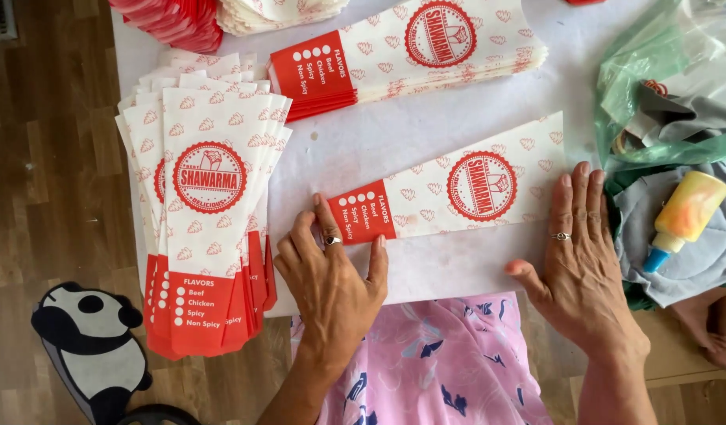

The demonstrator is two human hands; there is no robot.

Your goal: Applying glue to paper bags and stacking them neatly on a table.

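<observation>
I'm pressing the sleeve [457,189] flat on the tabletop [426,126], long axis running left-right. Left hand [331,275] is pinning its red end, fingers spread; right hand [587,260] is lying open at the other end.

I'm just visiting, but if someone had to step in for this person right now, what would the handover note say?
Left hand: open, fingertips pressing the red end of the single paper sleeve.
Right hand: open, flat at the sleeve's wide end.
The sleeve lies flat on the white sheet.
A fanned stack sits to the left, another stack behind.
Glue bottle lies on cloth to the right, untouched.
How much remains, I cannot tell.
</observation>
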